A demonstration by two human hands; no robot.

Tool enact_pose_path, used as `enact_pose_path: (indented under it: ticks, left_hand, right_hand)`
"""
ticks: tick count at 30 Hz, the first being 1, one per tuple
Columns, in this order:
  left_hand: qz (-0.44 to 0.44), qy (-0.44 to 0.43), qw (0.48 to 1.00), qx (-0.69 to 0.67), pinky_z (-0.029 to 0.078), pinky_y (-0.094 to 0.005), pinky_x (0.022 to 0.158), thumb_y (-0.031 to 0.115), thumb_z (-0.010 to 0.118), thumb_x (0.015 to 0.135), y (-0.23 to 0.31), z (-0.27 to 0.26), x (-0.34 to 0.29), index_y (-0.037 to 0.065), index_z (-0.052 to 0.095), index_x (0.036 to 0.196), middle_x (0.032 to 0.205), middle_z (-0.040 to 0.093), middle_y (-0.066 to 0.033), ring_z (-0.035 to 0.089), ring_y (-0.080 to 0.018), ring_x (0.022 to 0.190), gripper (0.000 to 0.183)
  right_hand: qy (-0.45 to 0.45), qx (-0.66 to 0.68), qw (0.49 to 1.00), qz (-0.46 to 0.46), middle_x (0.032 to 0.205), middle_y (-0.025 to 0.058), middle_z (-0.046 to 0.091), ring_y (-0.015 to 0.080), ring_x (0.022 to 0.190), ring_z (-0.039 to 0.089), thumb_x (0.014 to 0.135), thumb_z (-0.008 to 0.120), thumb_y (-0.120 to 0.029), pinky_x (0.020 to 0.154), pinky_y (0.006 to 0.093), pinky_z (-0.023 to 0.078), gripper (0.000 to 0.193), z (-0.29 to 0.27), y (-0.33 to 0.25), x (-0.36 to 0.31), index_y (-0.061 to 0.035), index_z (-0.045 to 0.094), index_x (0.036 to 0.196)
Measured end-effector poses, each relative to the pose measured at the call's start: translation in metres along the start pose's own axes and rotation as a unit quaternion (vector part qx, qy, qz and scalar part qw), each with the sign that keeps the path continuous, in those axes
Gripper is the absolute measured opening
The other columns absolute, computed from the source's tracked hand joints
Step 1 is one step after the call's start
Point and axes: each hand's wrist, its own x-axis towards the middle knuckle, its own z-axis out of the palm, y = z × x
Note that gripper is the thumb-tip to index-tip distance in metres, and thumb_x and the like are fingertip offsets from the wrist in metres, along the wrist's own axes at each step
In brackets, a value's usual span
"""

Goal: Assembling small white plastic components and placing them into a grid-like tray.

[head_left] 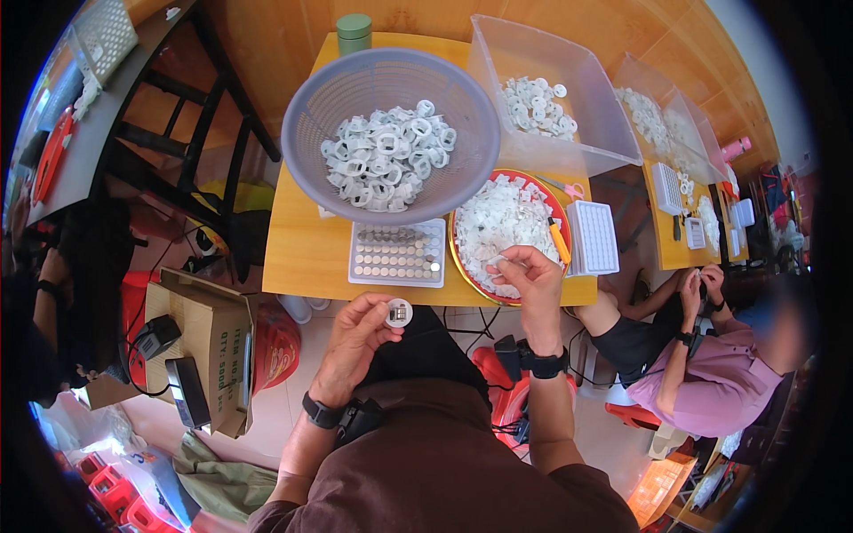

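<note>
Between the fingertips of my left hand (348, 345) is a small round white plastic housing (404, 322), its opening with metal contacts facing up. My right hand (533, 282) is closed in a pinch over the near part of a red-rimmed round tray (454, 251). The tray is heaped with small white plastic pieces (502, 213); whatever is between the right fingertips blends into them. Left of it lies a white blister tray (397, 277) with rows of silver button cells (382, 260). An orange-handled tool (558, 240) rests on the tray's right side.
A grey plastic colander (298, 147) full of white ring-shaped parts stands behind the trays. Farther right are a clear bin (569, 160), pink-handled scissors (573, 190) and stacked white trays (593, 238). A cardboard box (229, 355) is at left; a co-worker in pink (711, 377) sits at right.
</note>
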Motion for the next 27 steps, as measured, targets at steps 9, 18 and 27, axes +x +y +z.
enact_pose_path:
  ticks: [9,18,27]
  left_hand:
    - [-0.030,-0.036,0.999,-0.005,0.052,-0.0219,0.066,0.016,0.055,0.090,-0.002,0.013,0.003,0.002,0.058,0.104,0.090,0.062,-0.0059,0.061,-0.0103,0.074,0.020]
    - [-0.044,-0.043,0.998,0.001,0.052,-0.0218,0.067,0.018,0.055,0.090,-0.001,0.019,0.003,0.003,0.057,0.104,0.092,0.062,-0.0056,0.060,-0.0099,0.075,0.021]
    - [-0.026,-0.038,0.999,-0.009,0.051,-0.0206,0.068,0.017,0.055,0.090,0.003,0.010,0.004,0.004,0.059,0.104,0.092,0.062,-0.0040,0.060,-0.0081,0.078,0.019]
  right_hand:
    - [-0.047,0.056,0.997,0.015,0.084,0.0093,0.062,0.0168,0.075,0.065,0.084,0.057,0.001,0.068,0.0248,0.053,0.010,0.023,-0.006,-0.015,0.0024,0.054,0.094]
    - [-0.103,0.135,0.982,0.080,0.081,0.0073,0.063,0.0135,0.075,0.064,0.081,0.061,0.001,0.070,0.0260,0.052,0.013,0.032,-0.003,-0.022,0.0018,0.057,0.093]
    - [-0.152,0.032,0.987,0.030,0.083,0.0016,0.056,0.0072,0.071,0.054,0.081,0.062,-0.001,0.062,0.0195,0.044,0.017,0.052,-0.009,-0.033,0.0006,0.062,0.099]
